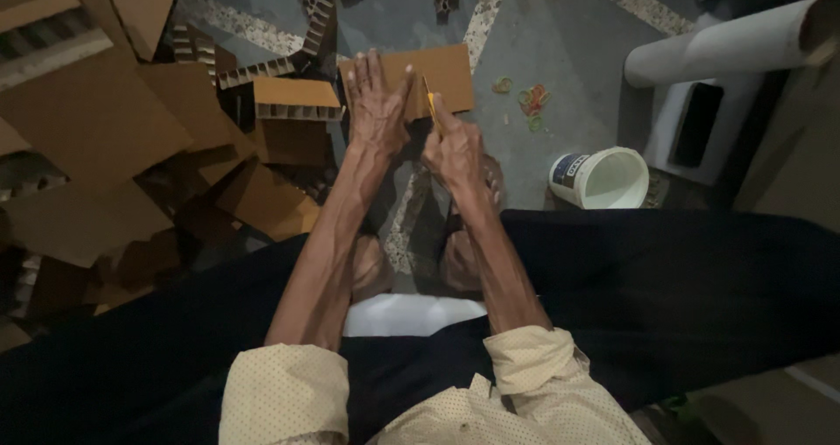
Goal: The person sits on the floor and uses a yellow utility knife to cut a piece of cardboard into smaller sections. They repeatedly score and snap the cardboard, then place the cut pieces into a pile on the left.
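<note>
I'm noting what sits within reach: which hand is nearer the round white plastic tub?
Right. The right hand grips a yellow cutter beside the round white plastic tub; the left hand lies farther off, flat on cardboard.

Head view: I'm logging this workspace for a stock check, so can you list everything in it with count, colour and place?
Cardboard piece: one, brown, flat on the floor under both hands.
Cutter: one, yellow, in the right hand's grip.
Cardboard scraps: many, brown, heaped at left.
Corrugated strips: several, brown, beside the heap.
Rubber bands: a few, mixed colours, floor right of the piece.
Bucket: one, white, floor at right.
Tube: one, white, upper right.
Phone: one, black, on a white surface below the tube.
Left hand: flat on the piece.
Right hand: closed on the cutter.
</note>
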